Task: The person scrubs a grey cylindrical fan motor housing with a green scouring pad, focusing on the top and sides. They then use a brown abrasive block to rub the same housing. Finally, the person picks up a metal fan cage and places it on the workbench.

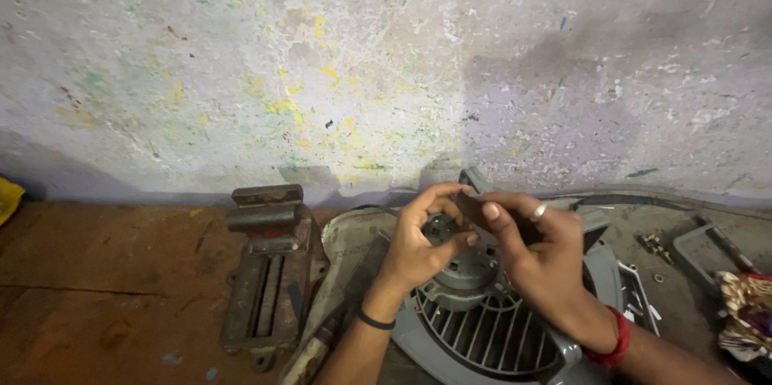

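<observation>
- Head view: both hands meet over a grey fan motor seated in a ribbed plastic grille on the desk.
- Left hand fingers curl loosely around the motor's top.
- Right hand pinches a small dark flat piece.
- Motor is likely heavy and rigid, best gripped by its housing.
- A rusty iron vise stands nearby.

A grey plastic fan housing with a slatted round grille lies flat near the front edge of the surface, towards its right end; its curved ribs fan outward from the centre; a grey round metal motor hub with small bolts stands upright at the middle of the grille; a small dark flat piece is held above the hub, tilted, its far end near the wall edge; its exact shape cannot be told.
</observation>
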